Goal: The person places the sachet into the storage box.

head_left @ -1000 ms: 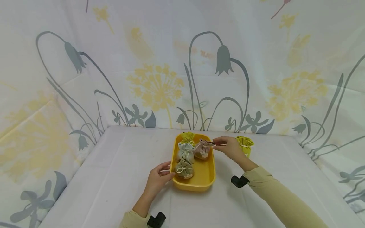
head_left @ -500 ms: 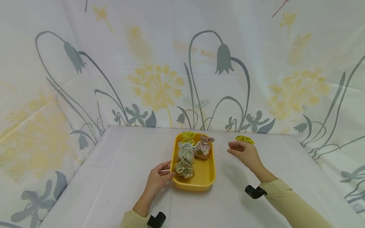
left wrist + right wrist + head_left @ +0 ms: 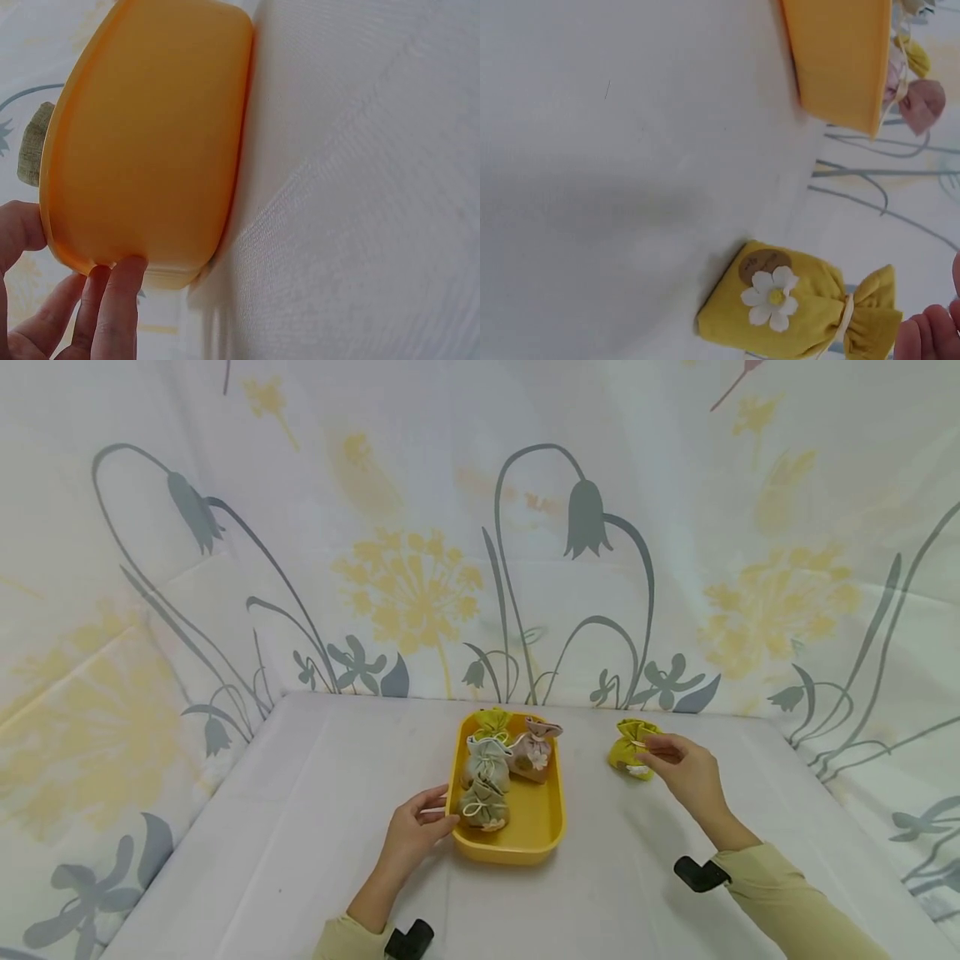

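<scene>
Small yellow-green cloth drawstring pouch (image 3: pixel 628 748) on counter (image 3: pixel 300 827) at 3 o'clock of yellow plastic tray (image 3: pixel 536 835), likely light, soft; right hand (image 3: pixel 686 774) pinches its gathered neck, left hand (image 3: pixel 412 835) fingers relaxed against tray.

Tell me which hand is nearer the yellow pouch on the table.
Right. The right hand touches the yellow pouch at its tied neck; the left hand rests against the yellow tray.

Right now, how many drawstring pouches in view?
5. Four sit in the yellow tray: green pouch at the far end, pink pouch, pale pouch, olive pouch. A fifth, the yellow pouch, lies on the table at the right hand. Others could be hidden.
</scene>
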A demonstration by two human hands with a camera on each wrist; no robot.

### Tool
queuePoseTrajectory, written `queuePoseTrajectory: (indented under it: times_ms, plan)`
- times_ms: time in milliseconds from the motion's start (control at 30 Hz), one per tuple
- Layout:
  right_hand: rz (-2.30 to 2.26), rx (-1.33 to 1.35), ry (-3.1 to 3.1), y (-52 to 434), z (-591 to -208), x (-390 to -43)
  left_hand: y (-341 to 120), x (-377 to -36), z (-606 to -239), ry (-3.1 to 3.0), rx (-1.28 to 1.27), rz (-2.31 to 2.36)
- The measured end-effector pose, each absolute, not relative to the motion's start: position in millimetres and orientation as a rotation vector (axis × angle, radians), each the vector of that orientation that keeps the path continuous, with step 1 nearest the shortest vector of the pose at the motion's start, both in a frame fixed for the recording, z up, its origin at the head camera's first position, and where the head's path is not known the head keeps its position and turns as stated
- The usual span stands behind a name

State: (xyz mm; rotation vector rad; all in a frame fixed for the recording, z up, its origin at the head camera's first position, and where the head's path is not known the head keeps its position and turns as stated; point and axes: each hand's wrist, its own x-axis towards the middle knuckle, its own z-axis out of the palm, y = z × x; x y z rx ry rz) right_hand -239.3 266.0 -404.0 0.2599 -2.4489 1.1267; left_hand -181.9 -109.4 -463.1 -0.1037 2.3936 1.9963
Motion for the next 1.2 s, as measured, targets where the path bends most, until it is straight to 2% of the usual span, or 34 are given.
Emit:
queuePoseTrajectory:
  times_ms: [600,1200]
  plan:
    - [0.963,0.190,-2.432,280,-403,-268,-110,-181,-462,2.367,-0.092,2.022]
    - [1.032,0.159,-2.669,280,-412,-284,-110,-179,-458,2.368,-0.091,2.020]
